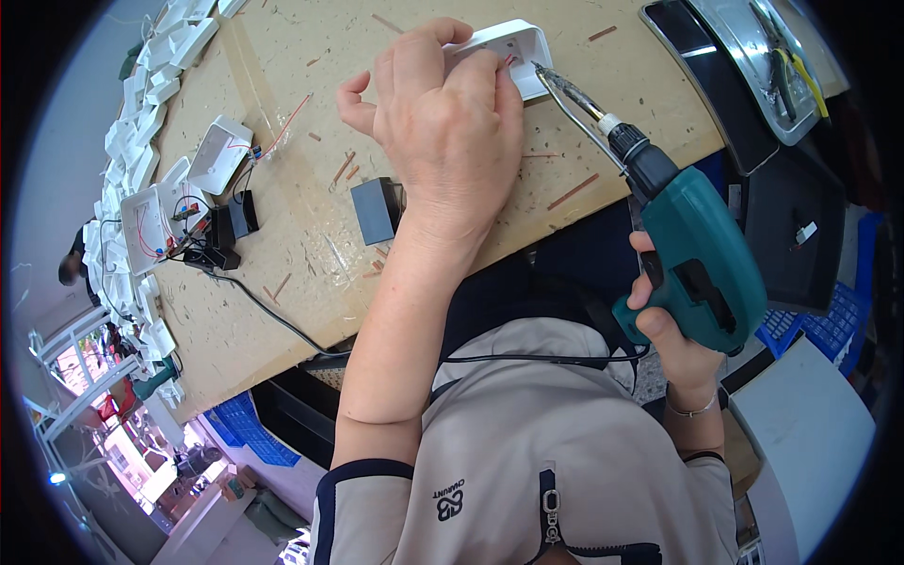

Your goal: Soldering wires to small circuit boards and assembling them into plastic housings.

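My right hand [676, 347] is wrapped round the handle of a green soldering gun [708, 250], which has a thin feed tube beside its metal tip. That tip reaches into the right end of a small white plastic housing [530, 47] on the table. Over the housing lies my left hand [450, 118], thumb and forefinger bent into it and pressed near a short red wire [509, 60]. The hand itself covers much of the housing, so the finger contact is partly hidden. The tip is very close to the wire; whether they touch I cannot tell.
A dark rectangular block [375, 211] sits by my left wrist. Further left are wired white housings [141, 221] and a long pile of white housings [146, 122]. A metal tray [744, 47] with pliers stands at right. The black cord [292, 330] crosses the table edge.
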### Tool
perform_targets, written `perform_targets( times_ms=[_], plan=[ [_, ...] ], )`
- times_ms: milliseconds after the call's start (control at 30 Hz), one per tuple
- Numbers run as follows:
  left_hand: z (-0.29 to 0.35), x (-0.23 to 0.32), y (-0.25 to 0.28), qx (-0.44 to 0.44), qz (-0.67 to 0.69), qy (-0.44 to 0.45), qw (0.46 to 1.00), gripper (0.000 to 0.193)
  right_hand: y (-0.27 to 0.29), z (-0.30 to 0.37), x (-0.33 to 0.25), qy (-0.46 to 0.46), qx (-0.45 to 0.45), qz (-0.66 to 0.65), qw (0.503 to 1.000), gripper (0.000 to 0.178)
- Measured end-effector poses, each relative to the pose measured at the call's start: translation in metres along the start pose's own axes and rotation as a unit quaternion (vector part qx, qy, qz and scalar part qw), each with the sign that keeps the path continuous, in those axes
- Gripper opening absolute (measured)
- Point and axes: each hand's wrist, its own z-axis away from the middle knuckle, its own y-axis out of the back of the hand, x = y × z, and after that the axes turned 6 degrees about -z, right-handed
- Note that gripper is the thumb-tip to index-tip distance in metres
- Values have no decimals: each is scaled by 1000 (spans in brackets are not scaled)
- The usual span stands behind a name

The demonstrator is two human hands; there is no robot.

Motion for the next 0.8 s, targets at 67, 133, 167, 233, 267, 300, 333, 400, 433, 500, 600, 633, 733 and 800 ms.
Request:
perform_targets(
  times_ms=[67, 133, 167, 233, 267, 300, 333, 400, 433, 500, 600, 633, 733, 800],
  plan=[
    [1, -1, -3, 2, -5, -5, 1000, 4, -2, -2, -1, -5, 9, 5, 1000, 65],
    [0, -1, -4, 5, -8, -7, 1000, 4, -1, -5, 0, 4, 2, 24, 1000, 65],
    [0, -1, -5, 9, -10, -8, 1000, 3, 0, -6, 0, 14, -5, 44, 999, 64],
    [0, -1, -5, 11, -13, -10, 1000, 3, 0, -9, 1, 28, -13, 45, 999, 64],
    [-1, -1, -6, 13, -16, -12, 1000, 3, 0, -11, 2, 43, -22, 46, 998, 63],
    [-1, -1, -6, 13, -16, -12, 1000, 3, 0, -11, 2, 42, -22, 45, 998, 63],
    [-1, -1, -6, 13, -21, -11, 1000, 2, 0, -12, 1, 44, -23, 47, 998, 63],
    [-1, -1, -7, 12, -25, -11, 1000, 2, 0, -13, 2, 46, -24, 48, 997, 63],
    [-2, -1, -7, 11, -23, -12, 1000, 2, 2, -14, 4, 59, -30, 67, 996, 62],
    [-2, -1, -7, 9, -22, -12, 1000, 3, 3, -16, 5, 72, -36, 85, 993, 62],
    [-1, -1, -8, 6, -30, -8, 999, 3, 2, -19, 4, 74, -45, 75, 993, 62],
    [0, -1, -9, 9, -20, -10, 1000, 4, 2, -20, 4, 75, -43, 75, 993, 62],
    [1, 0, -10, 12, -12, -8, 1000, 6, 1, -22, 3, 69, -35, 71, 994, 62],
    [1, 0, -10, 12, -15, -6, 1000, 6, 1, -22, 3, 63, -29, 66, 995, 63]
  ],
)
